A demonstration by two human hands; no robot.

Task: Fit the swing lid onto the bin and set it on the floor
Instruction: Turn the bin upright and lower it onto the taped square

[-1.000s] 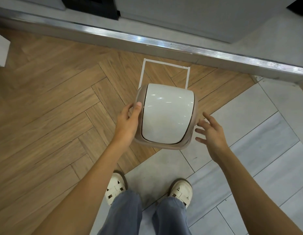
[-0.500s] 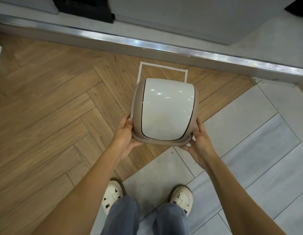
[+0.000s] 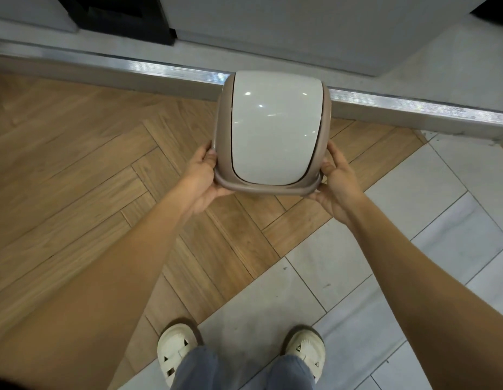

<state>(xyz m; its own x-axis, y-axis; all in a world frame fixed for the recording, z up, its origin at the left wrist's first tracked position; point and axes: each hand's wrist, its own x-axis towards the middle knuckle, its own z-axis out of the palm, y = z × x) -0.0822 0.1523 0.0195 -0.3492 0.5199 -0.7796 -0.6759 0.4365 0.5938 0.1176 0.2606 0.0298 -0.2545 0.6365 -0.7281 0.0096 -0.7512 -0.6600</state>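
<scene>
swing lid (image 3: 274,128): glossy white flap, taupe frame | seated on bin, seen from above

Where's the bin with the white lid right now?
In the head view, the bin sits upper middle, held between the left hand and right hand, above the wood floor, its far end overlapping the metal strip.

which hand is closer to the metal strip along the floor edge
Right, slightly. The right hand grips the bin nearer the metal strip, which slants toward it; the left hand sits farther below it.
</scene>
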